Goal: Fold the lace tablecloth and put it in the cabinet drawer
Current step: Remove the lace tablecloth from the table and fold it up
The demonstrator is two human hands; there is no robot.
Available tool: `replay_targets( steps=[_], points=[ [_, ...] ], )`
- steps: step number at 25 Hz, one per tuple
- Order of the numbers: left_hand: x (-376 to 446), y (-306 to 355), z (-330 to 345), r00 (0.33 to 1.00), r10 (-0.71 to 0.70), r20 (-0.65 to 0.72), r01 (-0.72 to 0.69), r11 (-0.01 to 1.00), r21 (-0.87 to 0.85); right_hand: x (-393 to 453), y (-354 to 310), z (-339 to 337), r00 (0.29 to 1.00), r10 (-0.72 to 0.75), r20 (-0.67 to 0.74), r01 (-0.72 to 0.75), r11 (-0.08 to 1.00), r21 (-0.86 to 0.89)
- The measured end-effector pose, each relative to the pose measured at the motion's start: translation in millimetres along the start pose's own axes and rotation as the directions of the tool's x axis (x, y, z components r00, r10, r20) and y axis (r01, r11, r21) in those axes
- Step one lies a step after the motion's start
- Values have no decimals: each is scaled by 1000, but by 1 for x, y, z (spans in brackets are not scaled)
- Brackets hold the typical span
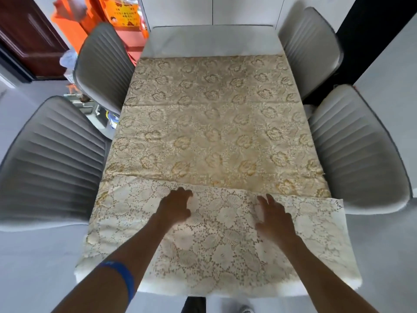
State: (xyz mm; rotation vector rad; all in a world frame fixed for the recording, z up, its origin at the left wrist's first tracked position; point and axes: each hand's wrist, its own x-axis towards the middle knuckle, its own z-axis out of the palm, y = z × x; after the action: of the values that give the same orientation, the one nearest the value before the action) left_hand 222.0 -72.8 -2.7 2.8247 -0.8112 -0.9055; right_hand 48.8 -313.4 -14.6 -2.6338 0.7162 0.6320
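Note:
A cream lace tablecloth (209, 123) with a floral pattern covers most of the white table (212, 39). Its near part is folded back over itself, making a paler band (216, 240) along the table's front edge. My left hand (176, 206) rests on this folded band near its far edge, fingers curled against the cloth. My right hand (274, 219) lies flat on the band to the right, fingers spread. Neither hand visibly lifts any cloth. No cabinet drawer is in view.
Two grey ribbed chairs stand on the left (52, 159) (106, 66) and two on the right (358, 150) (311, 48). Orange boxes (108, 16) and a dark door (29, 35) are at the back left. White cabinet fronts (212, 10) stand behind the table.

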Motion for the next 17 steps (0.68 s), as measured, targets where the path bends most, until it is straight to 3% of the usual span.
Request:
replay_targets(
  steps=[3,7,9,11,12,14,17],
  points=[
    [38,-7,1,998,61,9,-62,983,174,23,3,8,999,12,30,-12,1000,-26],
    [57,-17,4,989,140,55,-145,983,115,38,16,8,1000,-25,16,23,995,98],
    [57,-16,-3,983,176,42,-181,968,173,44,13,3,995,-67,-77,68,998,8],
    [57,-14,-4,970,237,57,-244,931,272,50,7,-2,991,-109,-78,104,992,-73],
    [54,-13,-3,964,254,74,-265,928,263,52,4,-5,993,-110,-41,107,992,-71],
    [47,-16,-6,961,262,89,-270,959,84,56,4,-12,993,-112,27,113,993,-34],
    [40,-30,-23,972,194,134,-184,979,-82,55,8,-26,985,-115,131,125,990,-65]
  ],
)
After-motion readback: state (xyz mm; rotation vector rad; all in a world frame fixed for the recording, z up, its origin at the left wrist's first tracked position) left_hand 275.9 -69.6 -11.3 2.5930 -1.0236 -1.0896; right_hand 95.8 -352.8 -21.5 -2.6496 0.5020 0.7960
